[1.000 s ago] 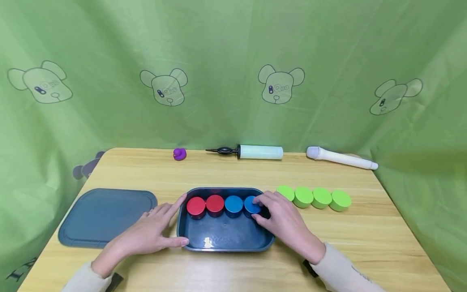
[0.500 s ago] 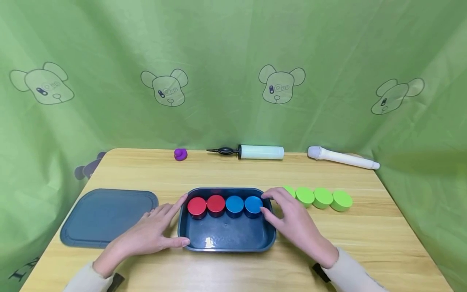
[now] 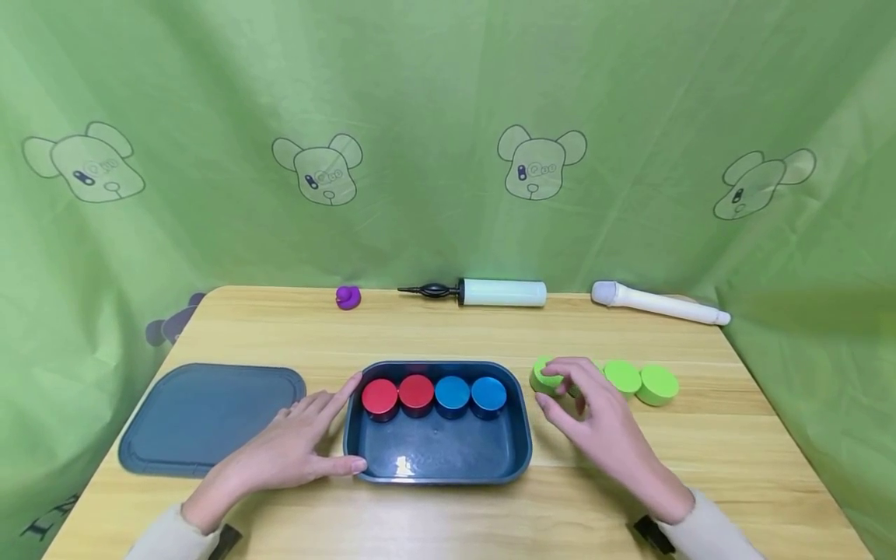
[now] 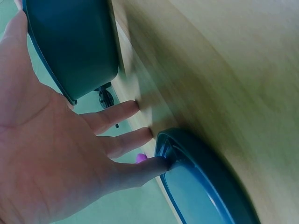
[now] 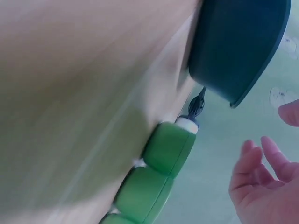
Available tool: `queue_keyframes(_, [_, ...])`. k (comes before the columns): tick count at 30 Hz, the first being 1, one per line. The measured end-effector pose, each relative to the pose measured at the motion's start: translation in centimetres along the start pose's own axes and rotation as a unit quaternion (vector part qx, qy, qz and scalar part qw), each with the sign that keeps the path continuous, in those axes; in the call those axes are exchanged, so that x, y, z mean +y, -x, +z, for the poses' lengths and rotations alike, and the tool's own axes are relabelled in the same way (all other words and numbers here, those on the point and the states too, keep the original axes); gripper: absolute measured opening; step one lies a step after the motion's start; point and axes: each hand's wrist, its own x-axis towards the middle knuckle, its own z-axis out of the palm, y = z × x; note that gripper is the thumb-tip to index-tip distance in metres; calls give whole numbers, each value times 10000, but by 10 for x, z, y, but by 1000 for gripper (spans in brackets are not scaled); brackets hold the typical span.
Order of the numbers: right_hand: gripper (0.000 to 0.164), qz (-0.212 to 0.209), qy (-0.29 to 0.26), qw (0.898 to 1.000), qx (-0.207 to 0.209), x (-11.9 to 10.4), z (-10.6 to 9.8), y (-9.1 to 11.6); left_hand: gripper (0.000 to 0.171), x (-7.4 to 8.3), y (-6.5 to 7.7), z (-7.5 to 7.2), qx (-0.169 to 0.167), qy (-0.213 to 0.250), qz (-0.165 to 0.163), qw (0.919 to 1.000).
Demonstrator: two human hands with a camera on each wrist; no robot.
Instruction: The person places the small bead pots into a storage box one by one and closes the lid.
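Observation:
My left hand [image 3: 304, 443] holds the left side of a dark blue tray [image 3: 441, 459], thumb and index finger spread along its rim. In the left wrist view its other fingers [image 4: 114, 144] stretch out near the edge of a flat blue lid [image 4: 201, 186]. Inside the tray, two red round tins [image 3: 380, 398] and two blue round tins [image 3: 452, 395] stand in a row along the back. My right hand [image 3: 595, 412] hovers beside the leftmost lime-green round container [image 3: 542, 379], thumb and fingers apart with nothing between them. It partly hides a second green one; two more green containers [image 3: 656, 384] continue the row.
The matching lid [image 3: 210, 416] lies flat on the table left of the tray. Along the back edge are a purple rubber duck [image 3: 348, 297], a hand pump [image 3: 500, 292] and a white microphone-shaped stick [image 3: 661, 303]. A green curtain [image 3: 434, 225] hangs behind.
My right hand has let go of the rightmost blue tin and moved right, out of the tray, to the green containers. The left hand stays at the tray's left side.

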Motion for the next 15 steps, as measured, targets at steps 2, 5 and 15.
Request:
queue_keyframes(2, [36,74,-37,9999,103,2,-4,3,112,0,0,1,-7,26,-6,10000])
queue_keyframes(5, [34,247,-103,9994,213,6,-9,8,112,0,1,1,-41,46,-42,10000])
queue_keyframes(15, [33,1095,-127,9931,392,21,-32,20,112,0,0,1,-6,-1,-43,10000])
